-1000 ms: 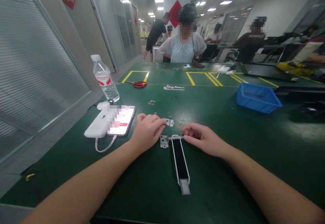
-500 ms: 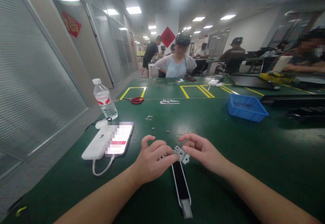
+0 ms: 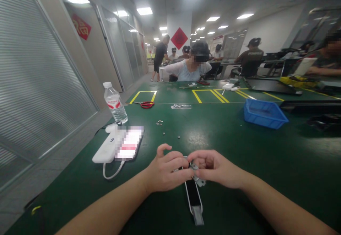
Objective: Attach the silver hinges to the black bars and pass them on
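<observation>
A small silvery metal bracket (image 3: 199, 180) with holes is held between my two hands above the green table. My left hand (image 3: 169, 169) pinches its left side between thumb and fingers, with the index finger raised. From the right, my right hand (image 3: 217, 167) closes thumb and fingertips on the bracket's upper part; the exact contact is partly hidden. Beneath the hands lies a long narrow black bar with a white rim (image 3: 194, 194) and a grey tab at its near end. Its far part is mostly covered by my fingers.
Several small nuts (image 3: 178, 137) and flat metal pieces (image 3: 159, 122) lie beyond my hands. At left are a phone (image 3: 130, 144), a white power bank (image 3: 106, 148) with cable, and a water bottle (image 3: 115, 105). Red-handled scissors (image 3: 147, 104) and a blue bin (image 3: 265, 114) sit farther off. A person sits opposite.
My right hand has moved in to the left, bringing its fingertips together at the bracket. The bracket now hangs tilted and more hidden. The whole view has shifted slightly.
</observation>
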`<state>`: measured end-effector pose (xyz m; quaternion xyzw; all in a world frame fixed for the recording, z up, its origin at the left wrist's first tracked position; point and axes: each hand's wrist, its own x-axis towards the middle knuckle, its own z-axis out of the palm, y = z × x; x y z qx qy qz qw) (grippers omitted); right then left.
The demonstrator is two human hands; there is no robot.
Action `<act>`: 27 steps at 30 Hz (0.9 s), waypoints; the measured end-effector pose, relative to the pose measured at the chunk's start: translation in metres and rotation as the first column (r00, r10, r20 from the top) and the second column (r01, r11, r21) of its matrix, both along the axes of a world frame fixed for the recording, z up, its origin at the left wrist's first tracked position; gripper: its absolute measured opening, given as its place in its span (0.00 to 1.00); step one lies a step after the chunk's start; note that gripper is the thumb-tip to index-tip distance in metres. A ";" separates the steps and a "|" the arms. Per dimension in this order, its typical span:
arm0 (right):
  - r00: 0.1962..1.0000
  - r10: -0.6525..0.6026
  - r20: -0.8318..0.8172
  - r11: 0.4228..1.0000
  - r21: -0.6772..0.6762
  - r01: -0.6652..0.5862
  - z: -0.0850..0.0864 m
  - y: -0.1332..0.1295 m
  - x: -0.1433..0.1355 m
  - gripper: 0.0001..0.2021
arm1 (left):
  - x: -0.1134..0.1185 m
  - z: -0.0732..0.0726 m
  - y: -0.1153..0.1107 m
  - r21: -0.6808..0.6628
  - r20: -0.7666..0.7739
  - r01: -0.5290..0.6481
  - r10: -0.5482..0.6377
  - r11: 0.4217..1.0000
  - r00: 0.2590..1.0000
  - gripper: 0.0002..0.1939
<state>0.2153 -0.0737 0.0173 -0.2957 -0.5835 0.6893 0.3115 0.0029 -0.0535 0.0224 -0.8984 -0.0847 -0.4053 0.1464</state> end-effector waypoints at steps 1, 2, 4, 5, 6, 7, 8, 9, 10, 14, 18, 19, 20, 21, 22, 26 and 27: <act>1.000 0.002 -0.007 1.000 -0.010 -0.002 0.000 -0.001 0.000 0.17 | 0.000 0.001 0.000 -0.008 -0.007 0.010 -0.010 1.000 1.000 0.05; 1.000 0.002 -0.014 1.000 -0.020 -0.002 0.000 -0.001 -0.001 0.17 | 0.000 0.001 0.000 -0.016 -0.013 0.018 -0.018 1.000 1.000 0.06; 1.000 -0.001 -0.023 0.999 -0.035 0.000 -0.001 -0.002 -0.002 0.17 | 0.001 0.002 -0.001 -0.027 -0.021 0.026 -0.026 0.999 0.999 0.07; 1.000 0.002 -0.024 0.999 -0.039 -0.003 -0.001 -0.002 -0.002 0.17 | 0.001 0.002 -0.001 -0.027 -0.026 0.027 -0.028 0.999 0.999 0.08; 1.000 0.006 -0.021 0.999 -0.039 -0.007 -0.001 -0.002 -0.002 0.16 | 0.001 0.002 -0.001 -0.026 -0.033 0.029 -0.030 0.999 0.999 0.08; 1.000 0.011 -0.016 0.999 -0.034 -0.011 -0.001 -0.002 -0.003 0.16 | 0.002 0.002 -0.001 -0.025 -0.043 0.032 -0.033 0.999 0.999 0.09; 1.000 0.014 -0.011 1.000 -0.027 -0.014 -0.001 -0.002 -0.003 0.15 | 0.002 0.001 -0.001 -0.026 -0.054 0.035 -0.036 0.999 0.998 0.09; 1.000 0.019 -0.005 1.000 -0.021 -0.019 0.000 -0.002 -0.003 0.15 | 0.002 0.000 -0.002 -0.027 -0.062 0.038 -0.040 0.999 0.997 0.09; 1.000 0.023 -0.001 1.000 -0.017 -0.023 0.000 -0.002 -0.003 0.14 | 0.002 0.000 -0.001 -0.030 -0.068 0.041 -0.043 0.999 0.997 0.09; 0.999 0.041 0.019 0.999 -0.011 -0.041 0.002 -0.002 -0.002 0.15 | 0.003 -0.003 -0.001 -0.060 -0.073 0.055 -0.060 0.997 0.996 0.07; 0.994 0.033 0.105 0.999 -0.008 -0.033 0.006 0.001 0.005 0.18 | -0.001 -0.003 0.003 -0.153 -0.095 0.040 -0.055 0.987 0.994 0.08; 0.991 0.006 0.137 1.000 -0.001 -0.005 0.007 0.003 0.008 0.18 | -0.002 -0.003 0.004 -0.187 -0.100 0.019 -0.039 0.982 0.994 0.08; 0.985 -0.041 0.169 0.999 0.012 0.039 0.007 0.005 0.011 0.19 | -0.004 -0.002 0.006 -0.229 -0.094 -0.019 -0.003 0.973 0.996 0.08; 0.974 -0.102 0.201 0.995 0.029 0.098 0.008 0.008 0.015 0.19 | -0.007 -0.002 0.008 -0.270 -0.092 -0.065 0.042 0.961 0.995 0.08; 0.957 -0.171 0.233 0.985 0.049 0.164 0.008 0.011 0.018 0.20 | -0.009 -0.002 0.010 -0.311 -0.104 -0.108 0.079 0.944 0.991 0.07; 0.855 -0.347 0.386 0.935 0.074 0.346 0.003 0.021 0.026 0.18 | -0.016 -0.002 0.020 -0.445 -0.212 -0.267 0.190 0.855 0.959 0.08; 0.835 -0.353 0.422 0.931 0.073 0.356 0.001 0.023 0.027 0.17 | -0.017 -0.003 0.022 -0.463 -0.249 -0.292 0.193 0.837 0.949 0.08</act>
